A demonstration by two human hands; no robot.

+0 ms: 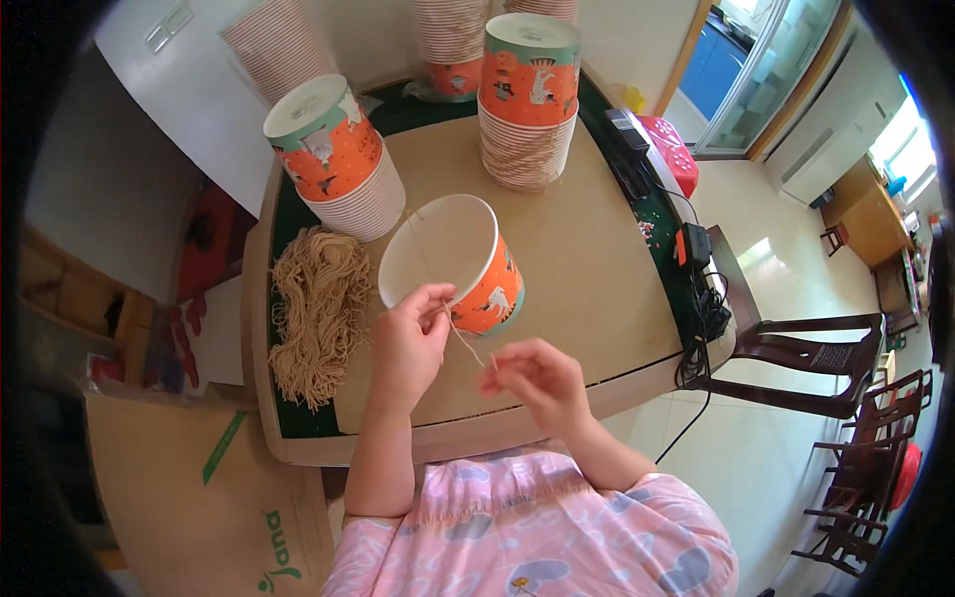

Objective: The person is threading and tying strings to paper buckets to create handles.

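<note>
An orange paper bucket (476, 267) with animal prints and a white inside lies tilted on the tan table (587, 289), its open mouth toward me. My left hand (410, 343) pinches its near rim together with a thin tan string (466, 344). That string runs from the rim to my right hand (537, 380), which pinches its other end just off the bucket's lower right. A second strand crosses the bucket's inside.
A bundle of tan strings (316, 310) lies at the table's left edge. Stacks of the same buckets stand upside down at the back left (336, 159) and back centre (527, 95). A black charger and cables (696, 289) sit at the right edge; dark wooden chairs (796, 368) stand beyond.
</note>
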